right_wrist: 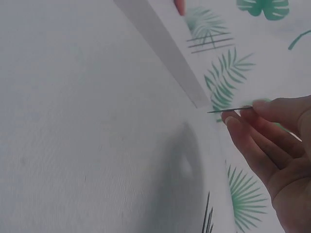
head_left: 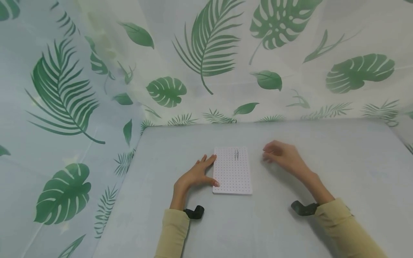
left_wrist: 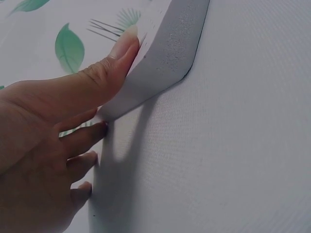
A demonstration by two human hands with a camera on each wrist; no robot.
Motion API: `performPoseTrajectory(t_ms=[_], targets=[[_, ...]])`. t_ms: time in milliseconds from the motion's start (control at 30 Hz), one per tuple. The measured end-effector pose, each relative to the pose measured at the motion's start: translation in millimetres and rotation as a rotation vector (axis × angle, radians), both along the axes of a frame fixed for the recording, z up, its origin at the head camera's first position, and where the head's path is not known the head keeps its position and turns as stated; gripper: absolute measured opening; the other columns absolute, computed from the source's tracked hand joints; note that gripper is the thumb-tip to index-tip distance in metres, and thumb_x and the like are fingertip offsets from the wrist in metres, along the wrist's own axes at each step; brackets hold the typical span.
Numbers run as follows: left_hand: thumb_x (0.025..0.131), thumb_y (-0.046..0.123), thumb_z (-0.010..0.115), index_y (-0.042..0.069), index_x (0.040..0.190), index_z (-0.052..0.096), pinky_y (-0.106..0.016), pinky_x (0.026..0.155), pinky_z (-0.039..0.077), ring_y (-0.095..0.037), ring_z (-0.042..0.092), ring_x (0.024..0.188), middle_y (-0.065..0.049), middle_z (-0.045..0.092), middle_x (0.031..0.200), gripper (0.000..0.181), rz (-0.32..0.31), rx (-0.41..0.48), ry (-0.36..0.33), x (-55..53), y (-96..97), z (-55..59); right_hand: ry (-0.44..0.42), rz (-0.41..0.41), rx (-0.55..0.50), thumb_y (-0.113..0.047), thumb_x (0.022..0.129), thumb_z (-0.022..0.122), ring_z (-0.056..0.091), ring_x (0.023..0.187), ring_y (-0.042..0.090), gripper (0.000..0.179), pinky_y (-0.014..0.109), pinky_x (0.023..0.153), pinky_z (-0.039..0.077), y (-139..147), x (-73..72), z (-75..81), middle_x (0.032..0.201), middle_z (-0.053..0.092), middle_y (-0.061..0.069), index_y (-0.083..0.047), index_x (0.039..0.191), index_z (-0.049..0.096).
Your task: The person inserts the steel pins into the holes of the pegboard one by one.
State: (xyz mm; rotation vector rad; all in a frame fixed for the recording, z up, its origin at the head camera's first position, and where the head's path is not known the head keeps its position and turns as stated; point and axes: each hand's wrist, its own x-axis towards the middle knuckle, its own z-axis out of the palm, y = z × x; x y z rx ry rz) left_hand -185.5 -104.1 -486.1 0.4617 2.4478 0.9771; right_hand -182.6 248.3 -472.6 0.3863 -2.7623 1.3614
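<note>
A white block with a grid of small holes (head_left: pixel 230 175) lies on the table. Several thin dark pins (head_left: pixel 236 154) stand up from its far right part. At its left side is my left hand (head_left: pixel 195 175), fingers spread; the thumb rests on the block's edge near the front corner, also seen in the left wrist view. My right hand (head_left: pixel 285 156) is above the table, to the right of the block and apart from it. In the right wrist view its thumb and fingertips pinch a thin dark pin (right_wrist: pixel 228 110), which lies roughly level.
A pale cloth covers the table (head_left: pixel 274 222). Leaf-printed curtains (head_left: pixel 226 100) hang behind it and on the left. Several more thin dark pins (right_wrist: pixel 207 216) show at the bottom of the right wrist view. Black wrist cameras (head_left: pixel 304 208) sit on both forearms.
</note>
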Motion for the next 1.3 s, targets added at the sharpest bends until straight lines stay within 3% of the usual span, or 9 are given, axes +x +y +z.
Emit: performPoseTrajectory(t_ms=[233, 633, 1033, 1300], targets=[[0.077, 0.028, 0.091, 0.02, 0.165, 0.027, -0.057, 0.13, 0.008, -0.034, 0.003, 0.161, -0.01, 0.016, 0.172, 0.109, 0.001, 0.002, 0.005, 0.4, -1.6, -2.0, 0.025, 0.022, -0.092, -0.001, 0.091, 0.074, 0.076, 0.081, 0.017, 0.015, 0.024, 0.068, 0.062, -18, -3.1, -2.1, 0.095, 0.077, 0.019, 0.002, 0.104, 0.068], [0.077, 0.028, 0.091, 0.018, 0.164, 0.027, -0.053, 0.131, 0.006, -0.03, 0.004, 0.161, -0.007, 0.019, 0.172, 0.109, -0.001, 0.024, 0.004, 0.9, 0.0, -2.8, 0.011, 0.024, -0.111, -0.004, 0.092, 0.075, 0.077, 0.085, 0.022, 0.015, 0.023, 0.072, 0.062, -39, -8.7, -8.6, 0.096, 0.078, 0.013, -0.003, 0.106, 0.068], [0.078, 0.029, 0.091, 0.02, 0.165, 0.027, -0.051, 0.131, 0.005, -0.026, 0.002, 0.161, -0.004, 0.019, 0.172, 0.108, 0.005, 0.024, 0.004, 0.1, -0.5, -2.5, 0.042, 0.081, -0.225, -0.001, 0.089, 0.078, 0.078, 0.083, 0.026, 0.014, 0.026, 0.072, 0.063, -62, -13.2, -13.0, 0.094, 0.078, 0.017, 0.001, 0.101, 0.07], [0.078, 0.027, 0.091, 0.018, 0.165, 0.027, -0.049, 0.131, 0.004, -0.027, 0.003, 0.161, -0.006, 0.02, 0.172, 0.108, -0.013, 0.02, 0.016, -0.1, -2.1, -3.3, 0.024, 0.088, -0.218, -0.004, 0.089, 0.079, 0.078, 0.084, 0.025, 0.014, 0.018, 0.074, 0.06, -73, -15.6, -15.8, 0.094, 0.078, 0.015, 0.0, 0.1, 0.071]])
